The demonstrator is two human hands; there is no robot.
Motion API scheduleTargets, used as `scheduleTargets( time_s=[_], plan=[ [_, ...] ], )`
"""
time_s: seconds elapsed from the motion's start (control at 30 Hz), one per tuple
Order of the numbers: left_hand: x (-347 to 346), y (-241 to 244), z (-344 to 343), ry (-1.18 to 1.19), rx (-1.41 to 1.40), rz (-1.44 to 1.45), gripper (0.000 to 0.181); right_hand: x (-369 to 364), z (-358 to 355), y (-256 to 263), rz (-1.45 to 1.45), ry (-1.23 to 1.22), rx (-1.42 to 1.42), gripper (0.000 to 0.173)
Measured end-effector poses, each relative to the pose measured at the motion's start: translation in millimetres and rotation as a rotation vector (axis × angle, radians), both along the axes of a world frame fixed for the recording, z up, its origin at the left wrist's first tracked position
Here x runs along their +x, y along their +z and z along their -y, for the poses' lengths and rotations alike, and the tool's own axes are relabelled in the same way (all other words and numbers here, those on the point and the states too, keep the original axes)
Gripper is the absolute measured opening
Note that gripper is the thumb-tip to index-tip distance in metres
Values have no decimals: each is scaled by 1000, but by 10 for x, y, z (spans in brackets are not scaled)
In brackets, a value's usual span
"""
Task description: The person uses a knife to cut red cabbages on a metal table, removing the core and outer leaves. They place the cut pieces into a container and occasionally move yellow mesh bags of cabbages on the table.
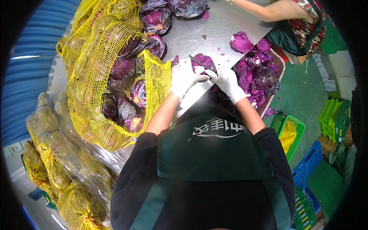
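Note:
A peeled piece of red cabbage lies on the metal table between my hands. My left hand, in a white glove, is cupped against its left side, with the thumb stretched toward the right hand. The fingertips' exact contact is partly hidden. My right hand, also gloved in white, grips a knife whose narrow dark blade slants across the cabbage toward the upper left. The knife's handle is hidden in the glove. To the left, a yellow mesh sack gapes, showing several whole red cabbages.
Whole cabbages sit at the table's far side. A bin at right holds purple leaves. Another person's arm reaches in at upper right. Filled mesh sacks stand lower left; a green basket is on the right.

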State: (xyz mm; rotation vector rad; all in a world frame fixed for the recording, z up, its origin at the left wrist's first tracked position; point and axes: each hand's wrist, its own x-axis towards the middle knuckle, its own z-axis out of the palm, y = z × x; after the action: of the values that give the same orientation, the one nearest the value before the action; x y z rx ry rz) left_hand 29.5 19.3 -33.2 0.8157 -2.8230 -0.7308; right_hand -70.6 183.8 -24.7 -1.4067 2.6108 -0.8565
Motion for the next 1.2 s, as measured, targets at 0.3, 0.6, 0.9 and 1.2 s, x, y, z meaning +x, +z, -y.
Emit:
scheduleTargets(
  time_s=[0.3, 0.6, 0.9, 1.2],
  plan=[
    [-86, 482, -116, 12, 114, 140, 91, -148, 202, -161, -197, 0, -13, 50],
    [-67, 444, -223, -46, 115, 56, 92, -249, 134, 61, 8, 131, 74, 62],
    [-17, 388, -263, -101, 92, 87, 97, -575, 97, -207, 62, 97, 44, 39],
    [49, 347, -221, -247, 97, 28, 109, -649, 149, -202, 241, 32, -48, 50]
  ],
)
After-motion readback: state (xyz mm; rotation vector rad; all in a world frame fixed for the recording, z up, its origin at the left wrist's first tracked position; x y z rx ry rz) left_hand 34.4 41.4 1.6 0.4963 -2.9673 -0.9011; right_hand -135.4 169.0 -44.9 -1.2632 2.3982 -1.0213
